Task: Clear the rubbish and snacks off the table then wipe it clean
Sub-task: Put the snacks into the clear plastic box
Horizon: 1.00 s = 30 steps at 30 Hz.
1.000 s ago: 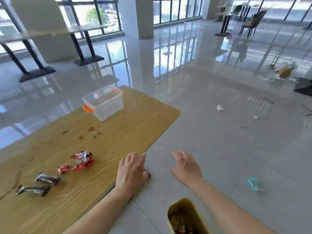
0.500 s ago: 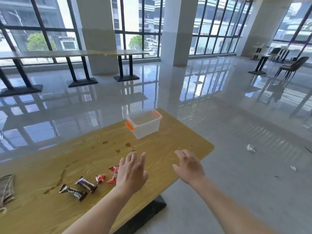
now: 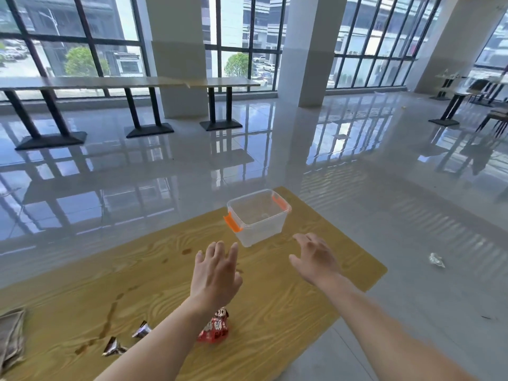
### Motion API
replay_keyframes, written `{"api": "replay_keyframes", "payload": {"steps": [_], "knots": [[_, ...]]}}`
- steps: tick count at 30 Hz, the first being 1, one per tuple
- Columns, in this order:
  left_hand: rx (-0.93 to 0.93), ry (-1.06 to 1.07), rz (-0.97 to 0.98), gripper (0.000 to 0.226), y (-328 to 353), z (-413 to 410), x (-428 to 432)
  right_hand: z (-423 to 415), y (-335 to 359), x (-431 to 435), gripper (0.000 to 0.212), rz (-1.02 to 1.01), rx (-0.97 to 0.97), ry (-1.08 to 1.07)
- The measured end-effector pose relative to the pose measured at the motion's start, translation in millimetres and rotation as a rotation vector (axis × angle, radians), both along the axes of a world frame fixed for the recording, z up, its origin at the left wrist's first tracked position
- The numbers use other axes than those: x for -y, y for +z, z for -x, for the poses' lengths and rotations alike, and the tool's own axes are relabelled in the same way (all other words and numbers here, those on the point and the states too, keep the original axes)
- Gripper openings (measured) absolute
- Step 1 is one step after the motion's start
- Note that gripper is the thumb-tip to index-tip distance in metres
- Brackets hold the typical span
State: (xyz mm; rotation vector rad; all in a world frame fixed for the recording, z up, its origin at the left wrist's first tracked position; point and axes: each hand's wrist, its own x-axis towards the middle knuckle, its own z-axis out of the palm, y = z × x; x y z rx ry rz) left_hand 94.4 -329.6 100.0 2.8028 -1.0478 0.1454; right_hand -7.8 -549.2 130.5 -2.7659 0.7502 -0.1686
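A wooden table (image 3: 288,306) carries a clear plastic box (image 3: 258,217) with orange clips near its far end. My left hand (image 3: 215,273) hovers over the table just short of the box, fingers spread and empty. My right hand (image 3: 316,258) is level with it to the right, also empty and apart from the box. A red snack packet (image 3: 215,325) lies under my left forearm, partly hidden. Two dark wrappers (image 3: 141,329) (image 3: 112,347) lie to its left. Brown spill stains (image 3: 110,317) mark the wood. A grey cloth (image 3: 11,336) sits at the left edge.
The glossy tiled floor to the right holds a crumpled piece of litter (image 3: 436,260). Long tables on black bases (image 3: 148,105) stand by the windows, two white pillars (image 3: 308,50) rise behind, and chairs (image 3: 492,116) stand at the far right.
The view has risen and swung over the table. Both hands have moved forward from the table's near edge toward the clear box. The red packet now lies under my left forearm.
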Motion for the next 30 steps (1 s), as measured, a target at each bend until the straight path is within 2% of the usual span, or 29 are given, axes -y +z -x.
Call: {"api": "replay_keyframes", "payload": {"steps": [7, 10, 12, 15, 19, 22, 26, 30], "knots": [[-0.008, 0.116, 0.002, 0.071, -5, -65, 60, -90, -15, 74, 0.053, -0.047, 0.008, 0.085], [-0.039, 0.166, -0.005, 0.07, -11, -87, 88, -122, -21, 107, 0.087, -0.115, 0.045, 0.136], [-0.071, 0.215, 0.011, 0.069, -16, -102, 104, -143, -27, 128, 0.097, -0.139, 0.027, 0.168], [-0.104, 0.272, 0.058, 0.066, -25, -120, 125, -176, -36, 154, 0.076, -0.112, -0.026, 0.166], [-0.274, 0.389, 0.208, 0.067, -36, -141, 148, -212, -47, 176, 0.057, -0.138, -0.073, 0.173], [-0.399, 0.485, 0.245, 0.067, -42, -156, 160, -234, -57, 185, 0.053, -0.127, -0.097, 0.218], [-0.537, 0.558, 0.248, 0.057, -49, -176, 169, -253, -70, 192, 0.061, -0.136, -0.149, 0.232], [-0.591, 0.585, 0.287, 0.062, -58, -186, 175, -261, -85, 200, 0.059, -0.165, -0.217, 0.219]]}}
